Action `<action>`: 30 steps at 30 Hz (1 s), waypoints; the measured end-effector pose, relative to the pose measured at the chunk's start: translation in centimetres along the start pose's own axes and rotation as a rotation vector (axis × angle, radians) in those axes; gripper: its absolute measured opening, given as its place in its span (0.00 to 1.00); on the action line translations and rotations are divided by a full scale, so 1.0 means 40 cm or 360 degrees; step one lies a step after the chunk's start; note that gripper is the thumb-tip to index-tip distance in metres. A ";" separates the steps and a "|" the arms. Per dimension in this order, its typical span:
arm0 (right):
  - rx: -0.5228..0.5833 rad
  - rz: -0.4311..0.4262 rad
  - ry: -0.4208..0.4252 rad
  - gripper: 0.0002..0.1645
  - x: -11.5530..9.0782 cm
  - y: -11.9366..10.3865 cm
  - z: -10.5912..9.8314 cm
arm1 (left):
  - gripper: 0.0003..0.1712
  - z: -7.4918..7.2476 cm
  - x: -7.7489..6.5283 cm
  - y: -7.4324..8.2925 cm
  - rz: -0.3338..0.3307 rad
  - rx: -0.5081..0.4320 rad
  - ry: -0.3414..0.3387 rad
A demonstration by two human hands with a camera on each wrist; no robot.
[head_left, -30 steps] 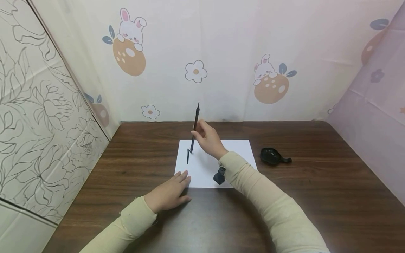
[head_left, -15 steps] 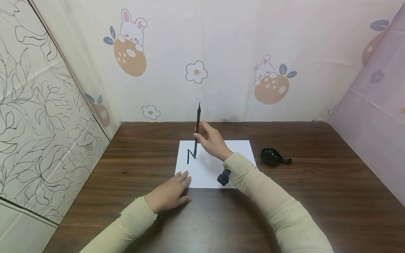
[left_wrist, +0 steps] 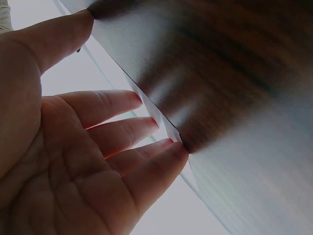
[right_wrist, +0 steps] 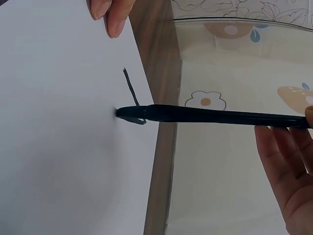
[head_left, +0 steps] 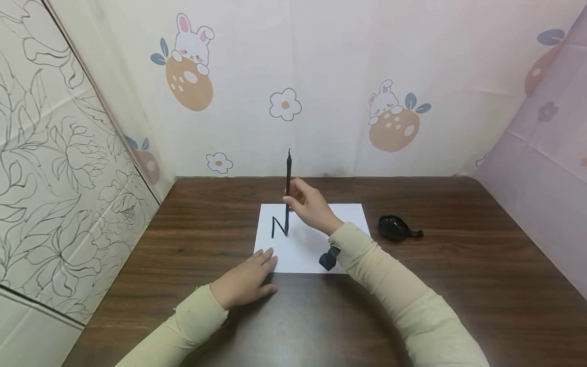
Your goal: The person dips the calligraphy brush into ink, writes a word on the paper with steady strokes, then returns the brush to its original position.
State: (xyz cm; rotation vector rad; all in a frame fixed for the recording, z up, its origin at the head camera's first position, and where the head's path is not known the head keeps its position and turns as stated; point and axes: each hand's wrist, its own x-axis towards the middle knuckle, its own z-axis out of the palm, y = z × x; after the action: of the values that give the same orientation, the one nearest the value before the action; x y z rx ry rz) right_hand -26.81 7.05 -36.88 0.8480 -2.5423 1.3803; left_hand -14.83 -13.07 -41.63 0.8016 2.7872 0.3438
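Head view, near to far: I see the left hand (head_left: 245,278), fingers extended and grasping nothing, resting on the lower-left corner of the white paper (head_left: 298,258); at frame centre, the right hand (head_left: 313,208) pinches the near-upright brush (head_left: 288,173), whose diagonal stroke (head_left: 279,226) has lengthened down-rightward over the last second; I judge it nearly complete.

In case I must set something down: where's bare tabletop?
The dark brown wooden table is bare beyond the left hand, left of the white rectangular paper, and right of the glossy black stemmed dish. Crowded: the paper, under that hand, the right hand and its slim black brush.
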 end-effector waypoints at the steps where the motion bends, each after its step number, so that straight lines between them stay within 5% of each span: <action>1: 0.0001 0.0000 -0.0002 0.11 -0.001 -0.001 -0.001 | 0.39 0.000 0.000 0.000 -0.0003 0.0000 -0.0001; 30: 0.0230 0.0073 0.0017 0.12 0.027 0.024 -0.019 | 0.39 0.004 0.002 -0.007 0.0015 -0.0001 0.0010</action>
State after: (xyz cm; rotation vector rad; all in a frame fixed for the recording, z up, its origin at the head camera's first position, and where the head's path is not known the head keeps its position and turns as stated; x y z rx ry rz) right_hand -28.32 7.63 -36.74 0.8063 -2.4934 1.5941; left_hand -15.00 -13.23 -41.89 0.8152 2.7901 0.3499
